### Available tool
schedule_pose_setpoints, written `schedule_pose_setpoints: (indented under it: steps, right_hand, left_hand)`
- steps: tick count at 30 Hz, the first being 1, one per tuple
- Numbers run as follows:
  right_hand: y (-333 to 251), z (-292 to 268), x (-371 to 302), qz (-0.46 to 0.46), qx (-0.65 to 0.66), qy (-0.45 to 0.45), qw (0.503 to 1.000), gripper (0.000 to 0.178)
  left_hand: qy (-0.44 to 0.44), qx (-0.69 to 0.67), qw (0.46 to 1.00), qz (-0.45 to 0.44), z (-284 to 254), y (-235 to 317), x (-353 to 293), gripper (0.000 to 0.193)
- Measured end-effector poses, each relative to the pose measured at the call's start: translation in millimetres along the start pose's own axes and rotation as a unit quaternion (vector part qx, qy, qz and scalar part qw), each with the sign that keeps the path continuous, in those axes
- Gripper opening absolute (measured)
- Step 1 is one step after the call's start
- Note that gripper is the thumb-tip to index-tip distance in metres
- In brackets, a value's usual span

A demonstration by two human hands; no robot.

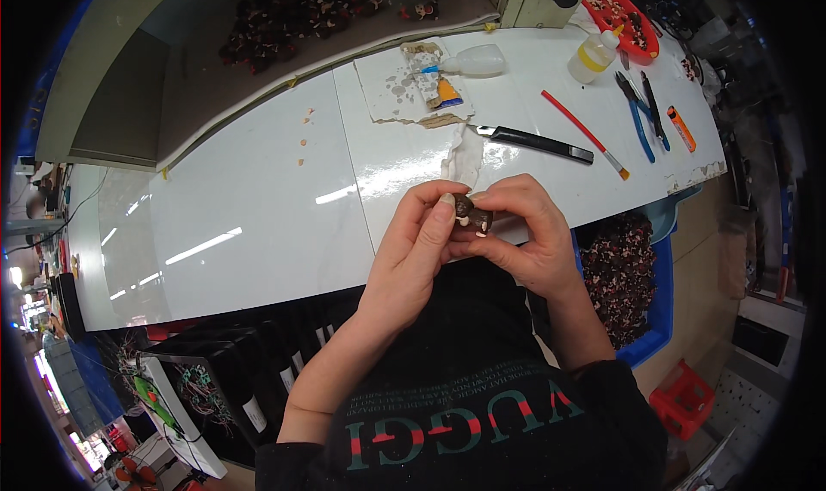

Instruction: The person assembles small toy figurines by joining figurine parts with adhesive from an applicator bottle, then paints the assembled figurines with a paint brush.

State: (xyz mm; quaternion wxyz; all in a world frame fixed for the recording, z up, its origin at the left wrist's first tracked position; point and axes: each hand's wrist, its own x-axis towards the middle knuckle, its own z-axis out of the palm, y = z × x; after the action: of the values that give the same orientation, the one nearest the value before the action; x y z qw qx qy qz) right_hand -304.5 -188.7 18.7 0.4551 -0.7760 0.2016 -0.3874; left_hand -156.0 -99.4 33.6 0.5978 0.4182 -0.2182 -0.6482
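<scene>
Between both hands, just off the table's near edge, is a small dark brown figurine (471,214) with pale pinkish bits on its lower side. My left hand (422,233) pinches it from the left, thumb on top. From the right, my right hand (529,233) grips it with thumb and fingertips. Parts of the figurine are hidden behind the fingers. Beyond the hands lies a crumpled white tissue (465,157), and past it a black-handled utility knife (538,143).
On the white table (249,198) lie a red brush (585,134), blue-handled pliers (635,117), an orange lighter (681,129), a clear bottle (477,61) and a yellow-banded bottle (594,56). A blue crate (661,293) of small brown pieces stands below right. A shelf holds many figurines (292,18).
</scene>
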Motion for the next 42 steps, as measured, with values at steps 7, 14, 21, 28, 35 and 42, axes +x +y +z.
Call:
schedule_pose_setpoints:
  steps: [7,14,21,28,35,42]
  right_hand:
    - [2,3,-6,0.044,0.056,0.014,0.997,0.039]
    - [5,8,-8,0.06,0.069,0.017,0.996,0.04]
    - [4,12,-8,0.083,0.088,0.028,0.992,0.041]
    - [3,17,-8,0.119,0.12,0.033,0.985,0.041]
    - [5,17,-7,0.116,0.104,0.024,0.988,0.042]
    - [2,13,-4,0.111,0.078,0.005,0.991,0.04]
  left_hand:
    - [0.029,0.02,0.999,0.03,2,-1,-2,0.029]
    - [0.035,0.015,0.996,0.079,2,-1,-4,0.028]
    - [0.022,0.015,0.997,0.079,-4,-1,-5,0.032]
    - [-0.006,0.023,0.996,0.088,-8,1,-7,0.037]
    - [-0.022,0.049,0.994,0.096,-14,-1,-6,0.038]
    - [-0.007,0.038,0.997,0.072,-10,1,-5,0.037]
